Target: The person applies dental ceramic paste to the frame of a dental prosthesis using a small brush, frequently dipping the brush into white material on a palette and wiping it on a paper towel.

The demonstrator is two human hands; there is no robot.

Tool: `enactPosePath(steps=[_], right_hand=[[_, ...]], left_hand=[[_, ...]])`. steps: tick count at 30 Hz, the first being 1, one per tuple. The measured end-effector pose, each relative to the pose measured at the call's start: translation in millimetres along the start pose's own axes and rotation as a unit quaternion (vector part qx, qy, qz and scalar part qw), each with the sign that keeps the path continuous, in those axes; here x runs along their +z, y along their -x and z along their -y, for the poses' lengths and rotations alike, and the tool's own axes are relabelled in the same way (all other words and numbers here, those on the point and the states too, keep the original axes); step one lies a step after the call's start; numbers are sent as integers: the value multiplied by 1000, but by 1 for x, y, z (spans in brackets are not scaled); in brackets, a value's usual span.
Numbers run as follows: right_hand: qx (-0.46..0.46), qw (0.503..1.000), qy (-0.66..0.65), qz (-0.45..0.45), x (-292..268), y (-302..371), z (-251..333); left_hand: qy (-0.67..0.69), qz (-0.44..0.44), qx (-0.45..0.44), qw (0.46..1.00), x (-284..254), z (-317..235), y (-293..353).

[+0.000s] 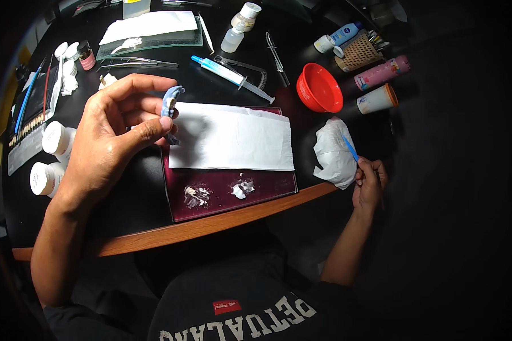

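Observation:
Between the thumb and fingers of my left hand, raised over the table's left half, is a small blue-grey dental model with a pale tooth-like spot. My right hand, at the table's right front edge, pinches a thin blue stick tool. The tool's tip lies against a crumpled white tissue. Between my hands a folded white paper towel covers much of a dark red glass slab. Two smears of whitish paste mark the slab's near part.
A red bowl, a paper cup and a woven holder stand at the right. Farther back lie a blue-and-white syringe, tweezers and a glass plate. White jars sit left of my forearm.

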State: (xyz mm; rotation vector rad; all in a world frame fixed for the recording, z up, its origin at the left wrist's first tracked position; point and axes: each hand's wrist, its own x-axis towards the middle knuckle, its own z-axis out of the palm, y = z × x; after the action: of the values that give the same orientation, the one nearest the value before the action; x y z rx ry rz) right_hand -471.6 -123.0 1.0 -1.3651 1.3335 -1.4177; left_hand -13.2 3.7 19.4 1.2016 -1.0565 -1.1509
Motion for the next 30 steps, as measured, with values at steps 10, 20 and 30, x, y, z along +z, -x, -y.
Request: enactPosePath(steps=[10,20,30], right_hand=[[-142,981,104,-86,25,27,14],[-333,911,173,173,88,161,10],[-379,881,165,230,90,153,17]], left_hand=[[13,10,11,1000,-4,4,1],[7,10,15,1000,-2,-1,2],[5,12,19,1000,-1,2,1]])
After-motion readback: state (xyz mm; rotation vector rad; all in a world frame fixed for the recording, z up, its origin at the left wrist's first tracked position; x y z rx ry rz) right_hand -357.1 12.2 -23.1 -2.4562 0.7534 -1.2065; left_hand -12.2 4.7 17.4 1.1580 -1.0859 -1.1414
